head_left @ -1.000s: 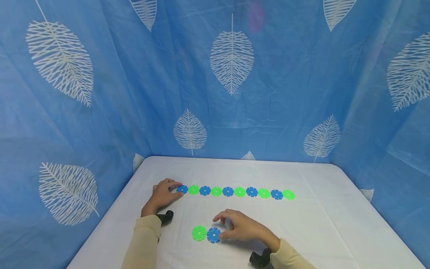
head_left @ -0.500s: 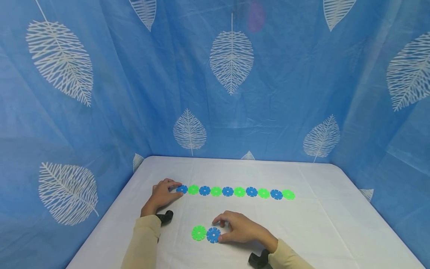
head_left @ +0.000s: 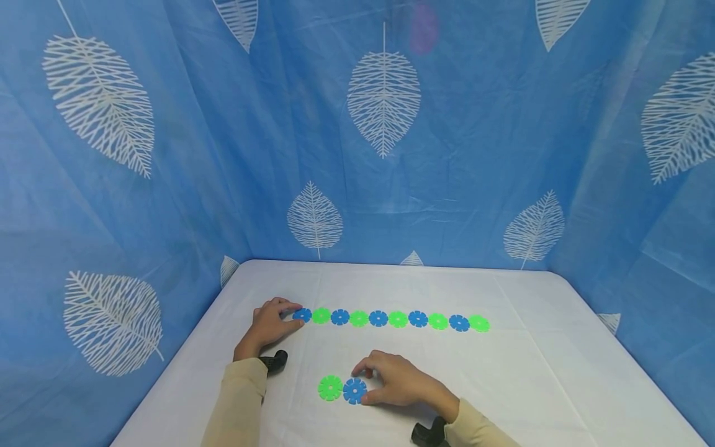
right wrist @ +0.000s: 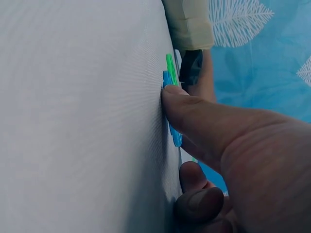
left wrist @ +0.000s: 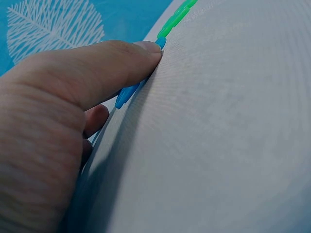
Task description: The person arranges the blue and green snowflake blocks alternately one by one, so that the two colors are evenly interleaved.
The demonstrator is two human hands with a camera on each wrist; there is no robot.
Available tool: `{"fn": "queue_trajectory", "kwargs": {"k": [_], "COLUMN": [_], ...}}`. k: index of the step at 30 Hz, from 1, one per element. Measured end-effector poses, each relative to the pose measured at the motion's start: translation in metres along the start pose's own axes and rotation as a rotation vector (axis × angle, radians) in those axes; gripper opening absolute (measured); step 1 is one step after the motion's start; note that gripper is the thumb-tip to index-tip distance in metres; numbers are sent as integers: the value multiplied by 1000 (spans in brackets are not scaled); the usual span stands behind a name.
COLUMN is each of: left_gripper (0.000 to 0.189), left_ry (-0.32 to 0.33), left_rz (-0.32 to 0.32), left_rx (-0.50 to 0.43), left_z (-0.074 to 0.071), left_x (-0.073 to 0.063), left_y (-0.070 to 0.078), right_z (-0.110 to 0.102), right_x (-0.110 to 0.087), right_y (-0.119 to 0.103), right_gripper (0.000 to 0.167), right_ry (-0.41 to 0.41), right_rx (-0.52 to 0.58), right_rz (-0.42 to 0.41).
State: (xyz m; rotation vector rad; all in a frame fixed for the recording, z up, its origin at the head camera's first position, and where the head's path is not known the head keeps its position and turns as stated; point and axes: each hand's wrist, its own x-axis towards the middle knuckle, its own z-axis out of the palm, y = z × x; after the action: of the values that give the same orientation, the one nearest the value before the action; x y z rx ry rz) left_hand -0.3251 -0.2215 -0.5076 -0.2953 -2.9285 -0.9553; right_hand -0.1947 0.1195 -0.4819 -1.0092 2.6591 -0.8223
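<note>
My left hand [head_left: 269, 323] holds the blue notched, flower-shaped plastic disc [head_left: 302, 315] at the left end of a row, index finger at its far edge and thumb at its near edge. In the left wrist view the thumb [left wrist: 131, 60] covers part of that disc [left wrist: 127, 94]. Nearer to me, my right hand [head_left: 395, 379] pinches a second blue disc [head_left: 354, 392] between thumb and index finger as it lies flat. A green disc [head_left: 330, 388] lies at its left, edge to edge with it. The right wrist view shows the thumb [right wrist: 194, 111] over the blue disc's edge.
Several green and blue discs alternate rightward along the row, ending in a green disc [head_left: 479, 324]. All lie on a white-covered table [head_left: 530, 385]. A blue leaf-patterned curtain [head_left: 475, 155] encloses its back and sides. Black wrist devices [head_left: 275, 362] sit under both wrists.
My right hand has lowered slightly to the left, its index finger coming in to the blue disc's far edge. The left hand and the row of discs have stayed in place.
</note>
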Motion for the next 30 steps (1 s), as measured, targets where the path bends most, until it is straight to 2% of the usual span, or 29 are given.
{"fn": "queue_trajectory", "kwargs": {"k": [23,30], "left_gripper": [44,42], "left_ry": [-5,3], "left_rz": [14,18], "left_rx": [5,1], "left_z": [1,1], "left_x": [2,2], "left_y": [-3,1], "right_z": [3,4], "right_x": [2,3], "right_y": [2,4], "right_gripper": [39,38], "right_ry": [20,35], "right_rx": [12,47], "right_rz": [5,-24]}}
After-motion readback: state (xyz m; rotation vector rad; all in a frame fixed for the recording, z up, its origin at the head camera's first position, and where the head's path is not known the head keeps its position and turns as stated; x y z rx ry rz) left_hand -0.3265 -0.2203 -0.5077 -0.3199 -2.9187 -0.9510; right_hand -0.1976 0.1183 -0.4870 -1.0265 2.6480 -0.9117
